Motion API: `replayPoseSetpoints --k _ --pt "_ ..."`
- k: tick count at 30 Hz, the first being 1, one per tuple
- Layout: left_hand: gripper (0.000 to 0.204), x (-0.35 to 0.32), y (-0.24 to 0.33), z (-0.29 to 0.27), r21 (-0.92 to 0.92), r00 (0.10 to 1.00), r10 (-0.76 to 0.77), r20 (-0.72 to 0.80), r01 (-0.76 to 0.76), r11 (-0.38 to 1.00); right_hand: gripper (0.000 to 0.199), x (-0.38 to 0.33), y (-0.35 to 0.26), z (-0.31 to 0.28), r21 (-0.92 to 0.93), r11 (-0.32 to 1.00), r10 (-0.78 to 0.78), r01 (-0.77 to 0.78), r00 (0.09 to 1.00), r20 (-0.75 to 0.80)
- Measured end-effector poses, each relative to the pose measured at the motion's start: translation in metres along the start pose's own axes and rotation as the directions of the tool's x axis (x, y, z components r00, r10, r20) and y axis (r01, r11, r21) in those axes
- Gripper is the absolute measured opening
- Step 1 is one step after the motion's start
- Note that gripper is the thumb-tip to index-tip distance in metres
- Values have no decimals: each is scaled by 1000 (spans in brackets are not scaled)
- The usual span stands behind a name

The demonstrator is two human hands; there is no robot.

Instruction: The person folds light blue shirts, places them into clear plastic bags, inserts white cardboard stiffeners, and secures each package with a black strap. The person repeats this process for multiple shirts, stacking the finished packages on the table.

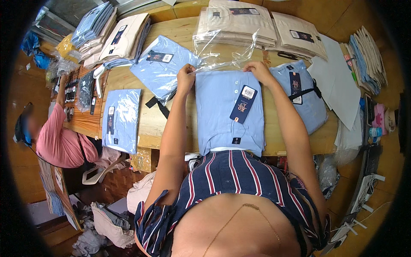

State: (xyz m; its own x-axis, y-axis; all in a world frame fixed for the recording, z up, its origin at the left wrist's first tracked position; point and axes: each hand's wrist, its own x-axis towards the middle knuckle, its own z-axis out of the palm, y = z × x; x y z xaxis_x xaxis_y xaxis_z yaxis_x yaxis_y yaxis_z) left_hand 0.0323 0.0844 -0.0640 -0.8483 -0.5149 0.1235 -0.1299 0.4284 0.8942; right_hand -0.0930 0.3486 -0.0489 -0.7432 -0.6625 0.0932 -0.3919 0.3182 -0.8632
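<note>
In the head view, a folded light blue shirt lies straight in front of me on the wooden surface, buttons up, a navy tag resting on it. At its far edge, my left hand and right hand, well apart, each pinch the near edge of a clear plastic bag; I cannot tell whether my fingers catch the cloth too. The bag reaches toward a stack of beige shirts. Bagged blue shirts lie on my left, one straight, one angled; another blue shirt lies by my right forearm.
</note>
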Motion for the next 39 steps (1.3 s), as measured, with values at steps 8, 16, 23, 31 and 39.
replayPoseSetpoints --k 8,16,23,31,39 --pt "12 -37 15 -20 88 998 34 -47 -30 996 14 -13 11 6 399 903 173 -160 985 4" --pt "8 -45 7 -19 -75 989 140 -53 -143 987 11 -24 -8 6 584 744 408 -324 913 -14" --pt "11 -60 16 -33 -249 964 -155 214 207 946 10 -27 2 3 524 760 389 -385 915 108" --pt "11 -84 23 -36 -245 958 -118 260 184 952 10 -57 -3 6 380 886 281 -268 960 23" --pt "6 -104 23 -42 29 949 -48 311 41 999 12 -90 -18 2 273 944 151 -185 979 139"
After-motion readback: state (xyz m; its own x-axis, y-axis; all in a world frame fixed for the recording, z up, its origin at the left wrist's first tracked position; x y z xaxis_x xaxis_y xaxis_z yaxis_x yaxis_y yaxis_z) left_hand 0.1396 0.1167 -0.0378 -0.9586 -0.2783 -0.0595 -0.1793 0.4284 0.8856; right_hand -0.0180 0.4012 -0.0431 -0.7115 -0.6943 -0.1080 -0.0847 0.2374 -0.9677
